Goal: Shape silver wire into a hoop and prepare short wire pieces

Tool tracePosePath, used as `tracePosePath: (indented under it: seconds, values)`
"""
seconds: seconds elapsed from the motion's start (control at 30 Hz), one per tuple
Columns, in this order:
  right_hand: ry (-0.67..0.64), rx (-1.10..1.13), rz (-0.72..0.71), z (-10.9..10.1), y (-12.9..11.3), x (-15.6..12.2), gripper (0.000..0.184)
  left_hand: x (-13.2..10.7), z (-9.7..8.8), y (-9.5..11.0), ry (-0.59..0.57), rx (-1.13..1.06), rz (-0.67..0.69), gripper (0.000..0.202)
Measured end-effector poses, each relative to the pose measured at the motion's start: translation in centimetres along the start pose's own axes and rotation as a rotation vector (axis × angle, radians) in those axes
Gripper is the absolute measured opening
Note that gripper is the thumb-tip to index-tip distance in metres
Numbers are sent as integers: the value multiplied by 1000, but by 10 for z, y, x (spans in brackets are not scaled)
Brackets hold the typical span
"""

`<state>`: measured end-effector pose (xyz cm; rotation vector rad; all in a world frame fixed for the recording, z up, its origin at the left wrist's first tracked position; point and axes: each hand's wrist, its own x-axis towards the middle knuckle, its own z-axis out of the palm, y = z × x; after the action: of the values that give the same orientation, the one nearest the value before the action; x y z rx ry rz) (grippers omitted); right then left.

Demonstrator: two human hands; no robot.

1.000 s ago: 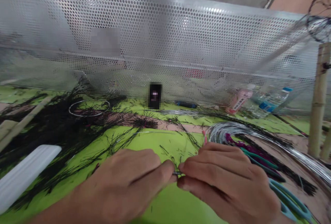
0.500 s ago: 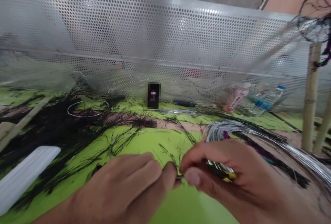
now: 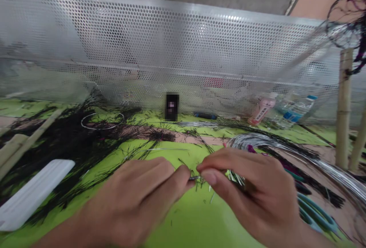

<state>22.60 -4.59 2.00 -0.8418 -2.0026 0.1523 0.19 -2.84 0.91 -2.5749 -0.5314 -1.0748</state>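
Observation:
My left hand (image 3: 137, 198) and my right hand (image 3: 248, 190) meet fingertip to fingertip low in the middle, over the green table top (image 3: 185, 225). Both pinch a thin silvery wire piece (image 3: 196, 178) with short black fibres on it. My right hand's fingers also curl round silvery strands under the palm. A bundle of silver wire (image 3: 274, 143) curves away just behind my right hand. Black fibres (image 3: 63, 141) lie in a thick heap to the left.
A perforated metal screen (image 3: 171, 49) walls off the back. Near it lie a wire ring (image 3: 102, 121), a pink bottle (image 3: 261, 111) and a water bottle (image 3: 296, 111). A white flat piece (image 3: 34, 192) sits left, teal-handled scissors (image 3: 317, 211) right, bamboo posts (image 3: 344, 107) far right.
My right hand turned palm-down again and rose a little with the left. The view shifted slightly; both hands keep their pinch on the wire piece.

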Motion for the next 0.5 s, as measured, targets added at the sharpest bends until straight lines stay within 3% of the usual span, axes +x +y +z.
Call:
tracePosePath:
  seconds: [0.1,0.17,0.27,0.5]
  values:
    - [-278,128,203,-12,-1,10,36,0,0,-1,-8,-22,31,22]
    - [-378,203,212,-22,0,16,32,0,0,-2,-4,-19,26,21]
    - [-415,264,185,-29,1,22,23,0,1,-2,2,-8,25,19]
    - [-478,388,353,-21,4,21,38,-1,-1,-3,-35,29,67,20]
